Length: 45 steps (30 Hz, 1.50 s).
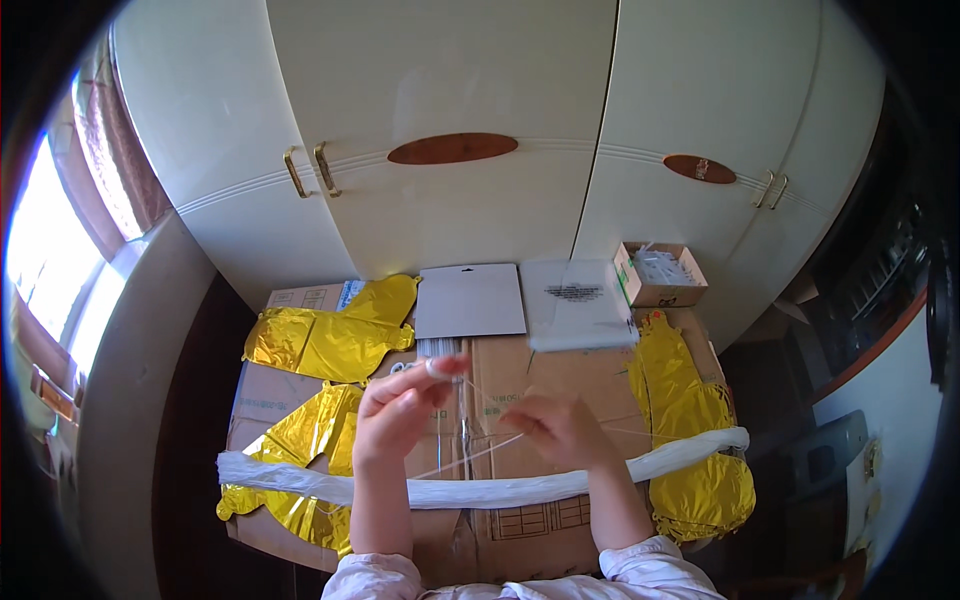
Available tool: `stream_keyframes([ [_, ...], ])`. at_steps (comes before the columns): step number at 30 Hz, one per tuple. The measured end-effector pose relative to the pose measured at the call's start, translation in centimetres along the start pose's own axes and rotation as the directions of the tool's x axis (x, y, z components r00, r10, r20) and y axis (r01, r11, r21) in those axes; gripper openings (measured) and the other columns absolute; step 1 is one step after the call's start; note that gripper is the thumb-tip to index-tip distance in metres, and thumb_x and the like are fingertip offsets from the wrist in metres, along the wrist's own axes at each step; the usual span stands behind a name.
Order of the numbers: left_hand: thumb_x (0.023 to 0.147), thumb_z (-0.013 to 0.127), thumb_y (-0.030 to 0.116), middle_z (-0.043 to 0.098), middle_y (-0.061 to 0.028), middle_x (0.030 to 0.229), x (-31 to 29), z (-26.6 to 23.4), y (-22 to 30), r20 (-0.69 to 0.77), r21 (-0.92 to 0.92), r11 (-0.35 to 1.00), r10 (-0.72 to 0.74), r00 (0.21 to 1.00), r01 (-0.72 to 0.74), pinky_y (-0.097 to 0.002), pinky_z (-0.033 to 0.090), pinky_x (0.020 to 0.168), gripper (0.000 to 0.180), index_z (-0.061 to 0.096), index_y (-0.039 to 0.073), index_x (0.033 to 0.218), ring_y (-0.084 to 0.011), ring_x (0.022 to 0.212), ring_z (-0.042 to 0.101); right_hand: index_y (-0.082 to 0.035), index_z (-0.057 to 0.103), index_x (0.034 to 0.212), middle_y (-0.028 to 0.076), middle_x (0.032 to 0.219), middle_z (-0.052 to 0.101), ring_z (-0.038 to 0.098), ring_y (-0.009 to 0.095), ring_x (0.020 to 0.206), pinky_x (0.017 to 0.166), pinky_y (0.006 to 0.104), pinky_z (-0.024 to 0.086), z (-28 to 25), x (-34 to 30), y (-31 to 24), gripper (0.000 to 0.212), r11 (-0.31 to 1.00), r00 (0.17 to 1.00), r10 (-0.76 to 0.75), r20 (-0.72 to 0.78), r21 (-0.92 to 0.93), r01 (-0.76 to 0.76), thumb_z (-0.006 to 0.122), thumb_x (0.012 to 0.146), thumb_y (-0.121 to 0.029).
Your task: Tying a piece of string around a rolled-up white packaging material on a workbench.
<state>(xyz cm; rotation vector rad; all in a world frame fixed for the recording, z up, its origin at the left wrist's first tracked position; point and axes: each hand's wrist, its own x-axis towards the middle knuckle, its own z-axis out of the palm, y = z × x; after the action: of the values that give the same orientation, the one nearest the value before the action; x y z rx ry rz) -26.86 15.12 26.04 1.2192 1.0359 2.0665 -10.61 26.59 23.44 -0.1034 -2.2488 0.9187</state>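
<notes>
Two bare hands, the left hand (393, 410) and the right hand (562, 425), meet over a thin white strand (468, 461) above the tabletop. The right pinches the strand; the left is raised, fingers bent, a white band (444, 369) around one finger, its hold on the strand impossible to tell from here. Beneath both forearms, a long white bundle (500, 492) stretches across flattened cardboard (590, 385). One strand appears to have been drawn out, with the bulk of the bundle apparently unused. Gold foil pieces lie flat at left (330, 340) and right (690, 400), no strand visibly tied to them; any fastening seems yet to be done. Farther back sit a grey panel (470, 300), a clear plastic packet (572, 310) and an open box (670, 293).
</notes>
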Motion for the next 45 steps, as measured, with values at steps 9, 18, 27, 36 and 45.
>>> stream_keyframes([
  [9, 0.084, 0.055, 0.022, 0.052, -0.0069, 0.052, -0.3, -1.8, -0.6, 0.224, -0.242, 0.966, -0.032, 0.974, 0.087, -0.0337, 0.037, 0.055, 0.034, 0.054, 0.001, 0.058, -0.0184, 0.06, 0.046, -0.006, 0.063, 0.082, 0.005, 0.063, 0.053, 0.052, 0.017, 0.052, 0.048, 0.0289, 0.04, -0.3, 0.0, -0.1, 0.007, 0.995, 0.991, 0.074, -0.107, 0.07, -0.067, 0.062, 0.083, -0.013],
  [18, 0.083, 0.054, 0.017, 0.049, -0.0018, 0.051, 0.7, -1.3, 1.0, 0.392, 0.675, 0.696, -0.058, 0.918, -0.244, -0.0361, 0.034, 0.055, 0.033, 0.049, 0.003, 0.053, -0.0187, 0.055, 0.043, -0.005, 0.065, 0.084, 0.002, 0.064, 0.053, 0.049, 0.012, 0.055, 0.049, 0.0263, 0.038, 0.2, -0.5, -0.9, 0.011, 0.963, 0.998, 0.043, -0.053, 0.268, -0.027, 0.062, 0.084, -0.015],
  [27, 0.081, 0.057, 0.018, 0.048, -0.0062, 0.049, -1.6, -4.2, 4.1, 0.512, -0.331, 0.924, 0.346, 0.787, -0.191, -0.033, 0.029, 0.046, 0.035, 0.05, 0.003, 0.051, -0.0199, 0.044, 0.042, -0.007, 0.061, 0.105, 0.012, 0.101, 0.058, 0.061, 0.021, 0.08, 0.074, 0.0325, 0.049, 7.2, 3.3, 3.1, 0.024, 0.99, 0.839, 0.118, 0.531, 0.002, -0.141, 0.059, 0.085, -0.02],
  [36, 0.085, 0.059, 0.017, 0.053, -0.005, 0.06, -3.0, -5.4, 9.0, 0.769, -0.353, 0.859, 0.492, 0.408, -0.369, -0.0305, 0.033, 0.046, 0.026, 0.058, 0.003, 0.063, -0.019, 0.052, 0.05, -0.012, 0.059, 0.109, 0.012, 0.119, 0.051, 0.05, 0.031, 0.11, 0.09, 0.0396, 0.045, 20.9, 3.6, 7.5, 0.03, 0.95, 0.836, 0.035, 0.547, -0.277, 0.142, 0.062, 0.08, -0.018],
  [45, 0.086, 0.06, 0.018, 0.054, -0.006, 0.061, -3.4, -5.8, 9.6, 0.755, -0.382, 0.838, 0.526, 0.392, -0.389, -0.031, 0.033, 0.045, 0.027, 0.057, 0.002, 0.064, -0.0193, 0.052, 0.05, -0.005, 0.058, 0.095, 0.015, 0.107, 0.057, 0.056, 0.028, 0.103, 0.079, 0.0373, 0.053, 14.5, 2.1, 6.9, 0.013, 0.881, 0.852, 0.219, 0.475, -0.472, 0.037, 0.053, 0.083, -0.008],
])
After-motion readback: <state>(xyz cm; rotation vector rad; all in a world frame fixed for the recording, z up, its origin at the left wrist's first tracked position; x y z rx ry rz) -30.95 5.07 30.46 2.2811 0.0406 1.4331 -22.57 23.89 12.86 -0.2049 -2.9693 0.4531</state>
